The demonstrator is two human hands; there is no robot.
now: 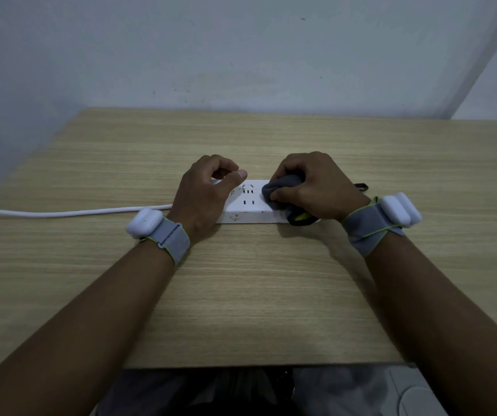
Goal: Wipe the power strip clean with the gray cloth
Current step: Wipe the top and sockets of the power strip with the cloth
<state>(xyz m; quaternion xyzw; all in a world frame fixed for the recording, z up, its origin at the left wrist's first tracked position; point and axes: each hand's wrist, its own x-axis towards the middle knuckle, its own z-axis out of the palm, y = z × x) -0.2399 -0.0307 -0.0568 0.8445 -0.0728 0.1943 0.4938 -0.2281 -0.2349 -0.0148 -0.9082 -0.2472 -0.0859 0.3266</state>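
Now | right hand (311, 187) clutches gray cloth (283, 189) bunched on power strip (248, 209) | left hand (203, 195) curled, gripping its left end

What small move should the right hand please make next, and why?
Probably slide the cloth leftward over the sockets: the right hand presses it on the right part of the power strip, while the left hand steadies the other end.

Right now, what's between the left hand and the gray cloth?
Head view: between the left hand and the gray cloth only a bare stretch of the power strip shows, its socket slots uncovered. The right hand grips the cloth.
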